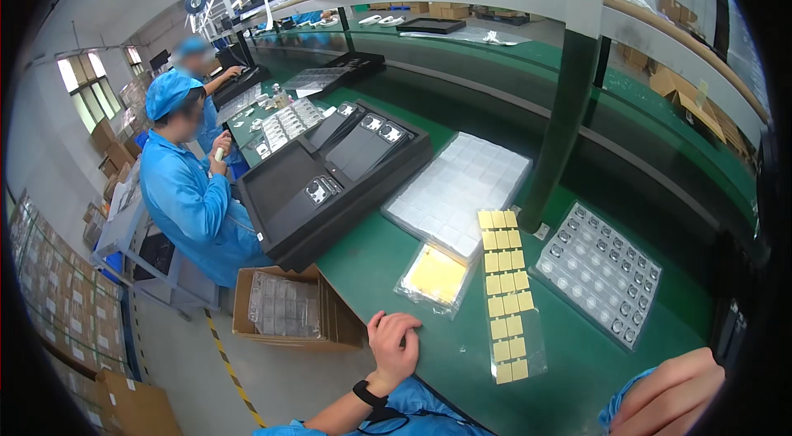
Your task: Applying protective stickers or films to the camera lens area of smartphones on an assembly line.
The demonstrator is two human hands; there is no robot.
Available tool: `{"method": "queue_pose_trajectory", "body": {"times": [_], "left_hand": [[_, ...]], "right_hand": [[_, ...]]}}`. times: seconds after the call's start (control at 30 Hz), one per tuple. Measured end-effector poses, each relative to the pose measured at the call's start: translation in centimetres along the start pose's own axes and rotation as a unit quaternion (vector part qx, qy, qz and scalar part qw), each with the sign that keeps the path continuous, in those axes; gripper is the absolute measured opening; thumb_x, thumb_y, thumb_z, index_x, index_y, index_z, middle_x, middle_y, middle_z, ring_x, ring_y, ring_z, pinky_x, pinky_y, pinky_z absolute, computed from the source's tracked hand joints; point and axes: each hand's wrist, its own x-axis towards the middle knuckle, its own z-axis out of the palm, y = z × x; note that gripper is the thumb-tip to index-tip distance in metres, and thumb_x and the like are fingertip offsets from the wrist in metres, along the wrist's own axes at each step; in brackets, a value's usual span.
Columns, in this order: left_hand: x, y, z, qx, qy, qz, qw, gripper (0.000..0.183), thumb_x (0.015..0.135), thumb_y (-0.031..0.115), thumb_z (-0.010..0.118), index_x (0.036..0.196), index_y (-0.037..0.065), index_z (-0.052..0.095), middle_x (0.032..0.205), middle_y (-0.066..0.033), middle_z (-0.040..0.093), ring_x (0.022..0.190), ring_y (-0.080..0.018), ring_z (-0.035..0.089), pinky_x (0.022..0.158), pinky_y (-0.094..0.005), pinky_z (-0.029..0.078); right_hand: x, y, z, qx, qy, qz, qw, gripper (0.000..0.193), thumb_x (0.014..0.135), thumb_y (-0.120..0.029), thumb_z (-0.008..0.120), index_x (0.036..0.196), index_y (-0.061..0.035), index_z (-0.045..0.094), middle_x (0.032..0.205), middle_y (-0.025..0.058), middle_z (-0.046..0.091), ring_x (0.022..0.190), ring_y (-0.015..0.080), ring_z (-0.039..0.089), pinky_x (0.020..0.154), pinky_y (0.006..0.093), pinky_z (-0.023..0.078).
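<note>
At the front edge of the green table, my left hand [394,345] rests with its fingers curled in, and I see nothing in them. At the lower right, my right hand [678,393] has its fingers bent together beside a blue sleeve; whatever may be inside them is hidden. Between the hands lies a clear sheet with yellow square stickers [506,297] in columns. A clear bag of yellow sheets [437,273] is nearest my left hand. Nearer my right is a clear tray [596,273] with small round, dark-rimmed parts in part of its pockets.
A large clear pocketed tray [462,188] lies behind the bag. To its left, a black tray [285,226] carries dark flat parts. A green post [561,131] rises from the table. Below the left edge stands a cardboard box [342,335]. Two people in blue [177,180] work at the left.
</note>
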Motion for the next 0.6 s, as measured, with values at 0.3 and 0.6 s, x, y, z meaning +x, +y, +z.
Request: {"method": "queue_pose_trajectory", "body": {"times": [0.3, 0.6], "left_hand": [[0.1, -0.4, 0.0, 0.002, 0.006, 0.006, 1.0, 0.014, 0.075, -0.001, 0.057, 0.083, 0.009, 0.063, 0.086, -0.0034, 0.066, 0.089, -0.0209, 0.062, 0.096, -0.0418, 0.036], [0.4, 0.2, -0.8, -0.058, -0.03, -0.03, 0.997, 0.014, 0.082, -0.003, 0.054, 0.086, 0.007, 0.063, 0.086, -0.0035, 0.066, 0.089, -0.0211, 0.062, 0.098, -0.0422, 0.036]], "right_hand": [[-12.7, 9.0, 6.6, 0.059, 0.072, 0.417, 0.904, 0.013, 0.082, -0.004, 0.059, 0.087, -0.0001, 0.071, 0.073, 0.0081, 0.067, 0.065, 0.0154, 0.062, 0.06, 0.0258, 0.048], [-23.4, 14.6, 11.2, 0.237, 0.125, 0.603, 0.751, 0.017, 0.091, -0.011, 0.058, 0.085, 0.0029, 0.067, 0.066, 0.0022, 0.06, 0.055, 0.0054, 0.05, 0.051, 0.0197, 0.038]]}}
